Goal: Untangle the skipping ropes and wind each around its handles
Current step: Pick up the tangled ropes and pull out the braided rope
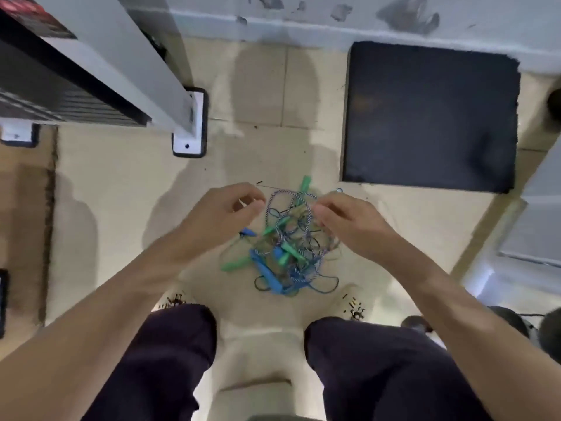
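Note:
A tangle of skipping ropes [288, 247] hangs between my two hands above the tiled floor, with thin blue, green and blue-white braided cords knotted together. Several green handles [305, 182] and blue handles [267, 273] stick out of the knot. My left hand [221, 214] pinches a cord at the tangle's upper left. On the upper right, my right hand [346, 220] pinches the blue-white braided cord [280, 194]. The cords inside the knot hide one another.
A dark mat [431, 117] lies on the floor at the right, against the white wall. A white post on a foot plate [188, 141] stands at the left beside a black rack. My legs in dark trousers [170, 360] fill the bottom.

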Action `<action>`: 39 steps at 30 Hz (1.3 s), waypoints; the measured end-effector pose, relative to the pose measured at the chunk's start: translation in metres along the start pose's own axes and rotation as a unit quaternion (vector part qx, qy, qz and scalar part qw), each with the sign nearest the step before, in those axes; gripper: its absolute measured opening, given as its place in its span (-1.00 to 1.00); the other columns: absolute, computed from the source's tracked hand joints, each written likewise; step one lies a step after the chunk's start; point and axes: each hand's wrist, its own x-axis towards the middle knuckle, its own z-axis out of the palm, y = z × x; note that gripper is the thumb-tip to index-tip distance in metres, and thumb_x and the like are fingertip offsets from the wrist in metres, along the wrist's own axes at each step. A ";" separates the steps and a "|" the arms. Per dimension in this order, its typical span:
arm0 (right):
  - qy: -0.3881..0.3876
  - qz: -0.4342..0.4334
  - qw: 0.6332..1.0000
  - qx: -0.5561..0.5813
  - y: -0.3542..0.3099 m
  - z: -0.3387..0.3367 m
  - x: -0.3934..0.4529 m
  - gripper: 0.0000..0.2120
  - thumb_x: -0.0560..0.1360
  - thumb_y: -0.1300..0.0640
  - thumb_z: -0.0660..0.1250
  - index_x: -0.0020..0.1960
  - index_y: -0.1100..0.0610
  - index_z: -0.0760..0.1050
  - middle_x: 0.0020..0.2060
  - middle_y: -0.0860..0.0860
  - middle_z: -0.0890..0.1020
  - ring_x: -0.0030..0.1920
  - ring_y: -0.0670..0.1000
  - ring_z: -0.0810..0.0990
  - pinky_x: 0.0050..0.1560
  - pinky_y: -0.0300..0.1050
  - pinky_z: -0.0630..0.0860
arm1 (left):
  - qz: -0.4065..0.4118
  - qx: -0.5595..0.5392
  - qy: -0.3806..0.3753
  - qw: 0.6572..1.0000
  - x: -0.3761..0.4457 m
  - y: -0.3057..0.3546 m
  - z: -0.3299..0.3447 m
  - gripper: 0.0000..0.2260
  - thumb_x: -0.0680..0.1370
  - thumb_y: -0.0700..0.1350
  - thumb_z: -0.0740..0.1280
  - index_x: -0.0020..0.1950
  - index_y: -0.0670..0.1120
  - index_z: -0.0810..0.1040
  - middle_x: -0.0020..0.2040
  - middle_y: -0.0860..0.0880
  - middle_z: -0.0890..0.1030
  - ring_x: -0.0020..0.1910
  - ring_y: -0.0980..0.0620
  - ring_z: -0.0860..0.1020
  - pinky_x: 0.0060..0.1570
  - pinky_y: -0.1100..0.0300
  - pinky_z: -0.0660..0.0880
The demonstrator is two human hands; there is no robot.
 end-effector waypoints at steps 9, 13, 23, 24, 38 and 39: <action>0.092 -0.123 0.986 -0.069 0.009 -0.016 0.090 -0.82 0.60 0.02 0.23 -0.02 0.04 0.57 -0.19 0.01 0.66 -0.25 -0.04 0.63 -0.21 -0.27 0.51 | 0.107 0.057 0.062 0.991 0.074 -0.023 -0.030 -0.87 0.61 -0.07 0.28 -0.01 0.00 0.62 -0.13 0.05 0.65 -0.22 0.10 0.63 -0.15 0.25 0.51; 0.082 -0.145 0.980 -0.107 -0.002 -0.002 0.053 -0.82 0.60 -0.01 0.23 -0.03 0.02 0.57 -0.20 -0.02 0.67 -0.26 -0.05 0.64 -0.11 0.02 0.59 | 0.145 0.102 0.085 0.980 0.033 -0.021 -0.033 -0.89 0.58 0.00 0.30 -0.06 0.08 0.61 -0.17 0.09 0.64 -0.21 0.06 0.62 -0.15 0.16 0.53; 0.135 -0.144 0.970 -0.143 -0.012 0.007 -0.057 -0.78 0.60 -0.09 0.21 -0.06 0.02 0.54 -0.22 0.03 0.67 -0.28 0.02 0.65 -0.06 -0.05 0.57 | 0.166 0.056 0.143 0.974 -0.045 -0.013 0.003 -0.89 0.58 -0.04 0.31 -0.09 0.01 0.61 -0.21 -0.03 0.65 -0.27 -0.01 0.64 -0.32 0.19 0.49; 0.140 -0.139 0.972 -0.129 -0.008 0.010 -0.058 -0.77 0.59 -0.09 0.21 -0.07 0.02 0.54 -0.23 0.02 0.67 -0.30 0.00 0.64 -0.07 -0.04 0.56 | 0.159 0.038 0.143 0.976 -0.045 -0.014 0.013 -0.89 0.59 -0.06 0.31 -0.08 -0.01 0.61 -0.20 -0.05 0.66 -0.28 0.00 0.64 -0.35 0.25 0.47; 0.172 0.067 0.980 0.072 0.179 0.090 0.092 -0.72 0.50 -0.10 0.38 -0.10 0.13 0.54 -0.29 -0.05 0.55 -0.30 -0.07 0.51 -0.33 -0.31 0.41 | -0.010 -0.045 0.073 0.996 0.066 -0.153 0.148 -0.78 0.53 0.05 0.40 0.09 -0.04 0.63 0.01 0.05 0.59 0.00 0.07 0.53 -0.01 0.18 0.49; 0.160 0.074 0.982 0.065 0.193 0.097 0.102 -0.71 0.47 -0.11 0.42 -0.09 0.13 0.56 -0.30 -0.09 0.53 -0.28 -0.08 0.49 -0.28 -0.27 0.41 | -0.009 -0.032 0.056 0.998 0.076 -0.160 0.155 -0.74 0.53 0.05 0.41 0.14 -0.06 0.62 0.04 0.08 0.56 0.04 0.08 0.51 0.05 0.15 0.47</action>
